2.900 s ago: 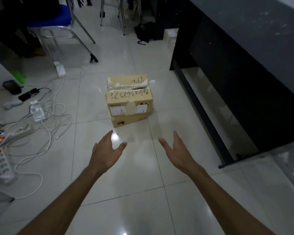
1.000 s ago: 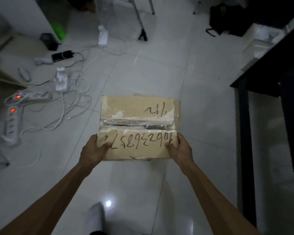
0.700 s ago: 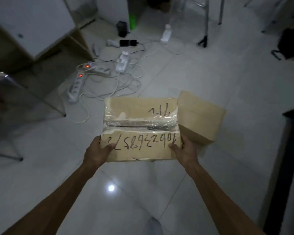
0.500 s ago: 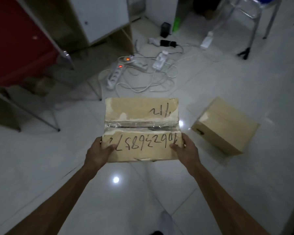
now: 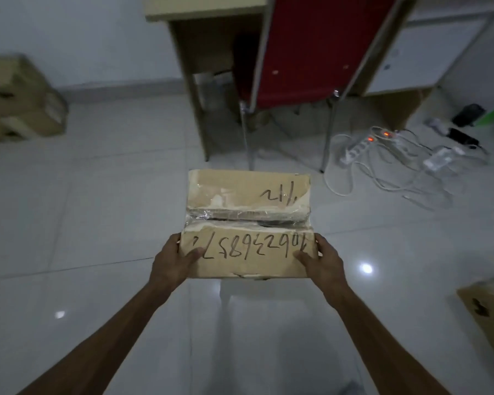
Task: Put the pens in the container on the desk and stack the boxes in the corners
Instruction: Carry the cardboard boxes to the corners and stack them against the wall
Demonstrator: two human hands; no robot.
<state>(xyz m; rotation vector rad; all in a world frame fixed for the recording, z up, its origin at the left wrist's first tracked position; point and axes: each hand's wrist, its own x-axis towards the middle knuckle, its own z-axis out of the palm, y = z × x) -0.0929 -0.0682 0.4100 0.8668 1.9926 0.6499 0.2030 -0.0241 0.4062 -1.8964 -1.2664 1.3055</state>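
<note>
I hold a tan cardboard box (image 5: 248, 223) in the air above the tiled floor, its taped top marked with handwritten numbers. My left hand (image 5: 173, 262) grips its near left corner and my right hand (image 5: 322, 262) grips its near right corner. A second cardboard box (image 5: 489, 315) rests on the floor at the right edge, partly cut off. Stacked cardboard boxes (image 5: 17, 101) stand against the wall at the far left. No pens or pen container are in view.
A red chair (image 5: 311, 52) on metal legs stands straight ahead at a wooden desk (image 5: 194, 81). Power strips (image 5: 362, 143) with lit switches and tangled white cables lie on the floor at the right. A white cabinet (image 5: 428, 52) is at the far right.
I took the top box off the floor stack and have turned left with it. The second box slid to the right edge, and the red chair and left-hand boxes came into view.
</note>
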